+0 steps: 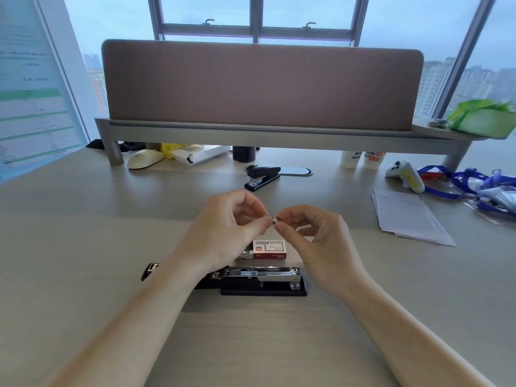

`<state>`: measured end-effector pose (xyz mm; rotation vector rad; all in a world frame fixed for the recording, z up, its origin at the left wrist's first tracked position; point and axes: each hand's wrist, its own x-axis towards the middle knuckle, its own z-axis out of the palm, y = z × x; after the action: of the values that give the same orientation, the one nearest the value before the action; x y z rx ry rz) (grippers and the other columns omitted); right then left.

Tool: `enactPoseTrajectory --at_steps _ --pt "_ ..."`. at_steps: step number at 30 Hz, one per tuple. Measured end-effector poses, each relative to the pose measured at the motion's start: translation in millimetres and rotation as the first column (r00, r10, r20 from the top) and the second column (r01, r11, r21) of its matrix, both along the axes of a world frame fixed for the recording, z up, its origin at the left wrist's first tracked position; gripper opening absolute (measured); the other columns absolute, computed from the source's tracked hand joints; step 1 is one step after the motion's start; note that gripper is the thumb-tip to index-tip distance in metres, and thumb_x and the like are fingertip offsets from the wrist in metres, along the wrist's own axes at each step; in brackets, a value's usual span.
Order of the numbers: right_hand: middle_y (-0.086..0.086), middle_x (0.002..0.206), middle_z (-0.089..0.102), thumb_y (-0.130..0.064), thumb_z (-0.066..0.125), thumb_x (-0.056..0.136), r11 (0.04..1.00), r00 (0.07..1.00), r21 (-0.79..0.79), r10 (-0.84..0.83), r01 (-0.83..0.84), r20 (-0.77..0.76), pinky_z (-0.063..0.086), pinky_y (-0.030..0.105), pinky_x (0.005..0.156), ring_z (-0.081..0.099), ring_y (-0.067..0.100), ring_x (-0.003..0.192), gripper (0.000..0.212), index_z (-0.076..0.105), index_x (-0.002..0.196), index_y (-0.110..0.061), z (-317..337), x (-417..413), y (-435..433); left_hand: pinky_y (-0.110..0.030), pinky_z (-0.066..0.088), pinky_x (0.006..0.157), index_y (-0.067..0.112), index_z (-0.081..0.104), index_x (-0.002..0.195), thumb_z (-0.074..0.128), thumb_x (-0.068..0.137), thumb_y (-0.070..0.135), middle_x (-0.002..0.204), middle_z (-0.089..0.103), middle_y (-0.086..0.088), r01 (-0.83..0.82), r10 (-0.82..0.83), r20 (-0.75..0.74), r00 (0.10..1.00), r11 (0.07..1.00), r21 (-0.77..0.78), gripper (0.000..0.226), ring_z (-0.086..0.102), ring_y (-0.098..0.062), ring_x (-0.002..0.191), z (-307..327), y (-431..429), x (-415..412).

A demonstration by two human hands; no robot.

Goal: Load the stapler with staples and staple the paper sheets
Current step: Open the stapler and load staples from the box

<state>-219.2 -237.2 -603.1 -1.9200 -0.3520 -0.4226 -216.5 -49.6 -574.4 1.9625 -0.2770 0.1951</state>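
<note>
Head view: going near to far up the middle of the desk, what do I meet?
Nearest first: open stapler → staple box → staples pinched between left hand and right hand → closed stapler → divider → window.

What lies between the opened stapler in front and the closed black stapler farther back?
Head view: a red-and-white staple box lies there, and above it the left hand and right hand pinch a small staple strip.
</note>
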Motion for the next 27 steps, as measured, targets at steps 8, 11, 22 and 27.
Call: enactPoseTrajectory --at_steps 8,11,22,27 --pt "-0.003 0.086 0.082 -0.012 0.080 0.089 0.975 0.987 0.182 0.140 -0.124 -0.076 0.061 0.023 0.081 0.078 0.011 0.083 0.010 0.080 0.092 -0.022 0.8 -2.2 -0.2 -0.027 0.062 0.091 0.016 0.078 0.091 0.080 0.087 0.002 0.100 0.080 0.007 0.095 -0.125 0.270 0.955 0.988 0.122 0.015 0.078 -0.007 0.092 -0.8 -2.3 -6.2" --pt "-0.002 0.084 0.082 -0.006 0.081 0.087 0.963 0.984 0.235 0.158 -0.135 -0.082 0.059 0.018 0.078 0.078 0.009 0.080 0.015 0.080 0.091 -0.020 1.4 -2.0 -0.3 -0.027 0.063 0.089 0.017 0.079 0.090 0.082 0.086 0.006 0.097 0.081 0.007 0.090 -0.120 0.274 0.954 0.989 0.120 0.012 0.079 -0.007 0.089 -0.9 -2.4 -5.0" --pt "0.003 0.082 0.082 0.003 0.078 0.085 0.905 0.963 0.401 0.218 -0.140 -0.156 0.059 0.019 0.074 0.075 0.008 0.074 0.017 0.075 0.094 -0.010 4.0 -1.4 0.5 -0.020 0.061 0.085 0.015 0.078 0.091 0.079 0.087 0.000 0.087 0.080 0.007 0.082 -0.124 0.315 0.941 0.986 0.143 0.016 0.078 -0.008 0.085 0.3 -1.2 -6.3" --pt "0.005 0.082 0.082 -0.001 0.081 0.084 0.934 0.969 0.336 0.183 -0.119 -0.166 0.059 0.022 0.075 0.076 0.011 0.074 0.025 0.072 0.101 -0.016 4.3 -2.5 -1.9 -0.024 0.063 0.084 0.013 0.077 0.091 0.080 0.086 0.000 0.088 0.080 0.004 0.107 -0.146 0.285 0.947 0.983 0.147 0.014 0.079 -0.009 0.084 -2.1 0.5 -5.6"
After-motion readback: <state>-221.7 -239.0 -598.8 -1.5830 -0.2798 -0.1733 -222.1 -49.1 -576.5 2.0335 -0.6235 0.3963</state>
